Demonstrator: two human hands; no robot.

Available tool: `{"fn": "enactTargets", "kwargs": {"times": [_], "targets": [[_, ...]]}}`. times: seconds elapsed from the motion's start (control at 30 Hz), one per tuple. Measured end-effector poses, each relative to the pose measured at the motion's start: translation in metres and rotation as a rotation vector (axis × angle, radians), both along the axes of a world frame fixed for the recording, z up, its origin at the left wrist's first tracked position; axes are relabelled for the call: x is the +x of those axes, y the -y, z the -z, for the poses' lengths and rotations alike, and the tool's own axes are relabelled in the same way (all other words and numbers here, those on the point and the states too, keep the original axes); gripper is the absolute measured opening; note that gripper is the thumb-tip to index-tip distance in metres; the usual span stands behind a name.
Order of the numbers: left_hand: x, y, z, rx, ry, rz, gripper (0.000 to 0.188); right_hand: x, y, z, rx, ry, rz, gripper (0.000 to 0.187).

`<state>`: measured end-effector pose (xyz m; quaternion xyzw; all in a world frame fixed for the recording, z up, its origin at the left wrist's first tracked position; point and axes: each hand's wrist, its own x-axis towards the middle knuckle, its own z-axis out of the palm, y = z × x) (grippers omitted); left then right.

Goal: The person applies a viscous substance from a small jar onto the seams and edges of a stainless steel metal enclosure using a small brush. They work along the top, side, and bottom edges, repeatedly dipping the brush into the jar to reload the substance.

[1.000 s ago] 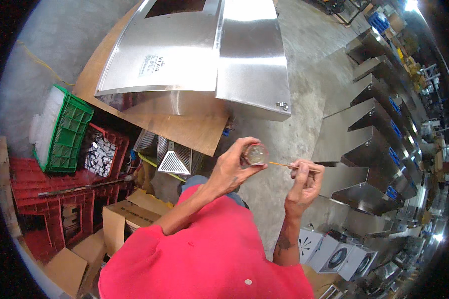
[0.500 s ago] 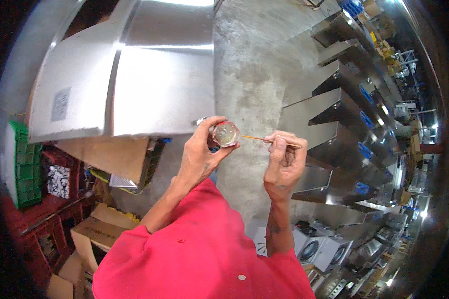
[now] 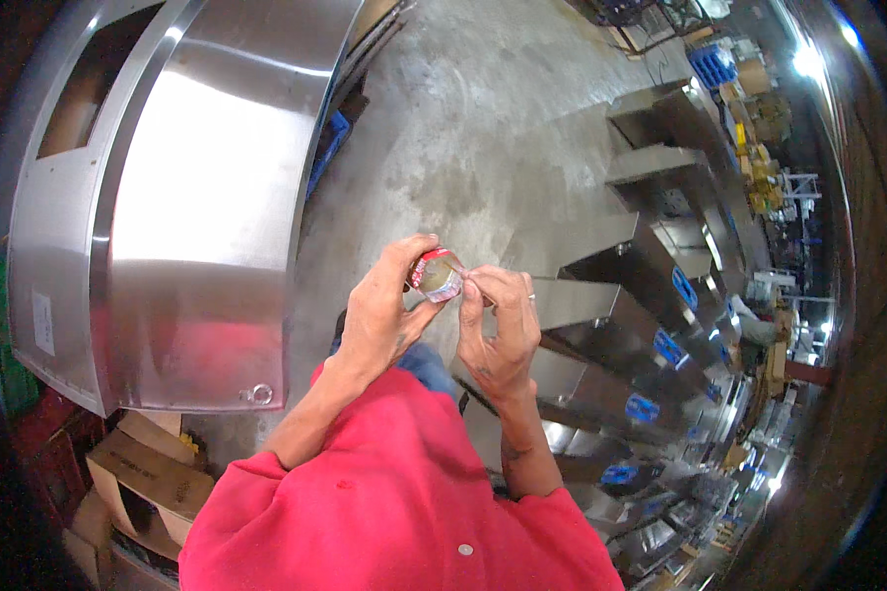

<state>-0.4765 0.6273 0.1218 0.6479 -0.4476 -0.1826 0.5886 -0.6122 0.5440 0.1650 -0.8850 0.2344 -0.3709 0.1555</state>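
Observation:
My left hand [image 3: 376,310] is closed around a small clear plastic cup [image 3: 440,280] with a red-printed band, fingers on its far side and thumb on its near side. The cup's mouth faces up toward me, and its inside looks pale. My right hand [image 3: 503,320] is pinched at the cup's right rim, fingertips touching or nearly touching it. The thin orange-tipped stick seen in that hand half a second ago is mostly hidden by the fingers, its tip apparently at the cup. A ring shows on a right finger.
A large stainless-steel cabinet [image 3: 202,295] stands close on the left, with cardboard boxes [image 3: 148,483] below it. On the right is a row of bent sheet-metal housings [image 3: 591,295] with blue parts. Grey concrete floor [image 3: 443,128] runs between them.
My right hand has moved left to the cup's rim, and the stick has gone out of sight behind the fingers. The cup has tilted slightly. My view has shifted, bringing the steel cabinet lower and left.

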Motion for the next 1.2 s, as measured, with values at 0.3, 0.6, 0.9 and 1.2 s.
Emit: {"fn": "enactTargets", "kwargs": {"times": [0.3,0.6,0.9,1.2], "targets": [[0.011,0.168,-0.004,0.008,-0.015,-0.189,0.063,0.031,0.196,-0.012,-0.082,0.074,-0.206,0.019],[0.083,0.269,-0.008,0.073,-0.094,-0.560,0.062,0.145,0.337,0.001,0.483,0.303,-0.464,0.007],[0.251,0.330,-0.012,0.100,-0.074,-0.794,0.059,0.349,0.436,-0.013,0.879,0.349,-0.563,0.014],[0.394,0.345,-0.041,0.149,-0.065,-1.067,0.059,0.541,0.503,-0.014,0.931,0.344,-0.616,0.018]]}}
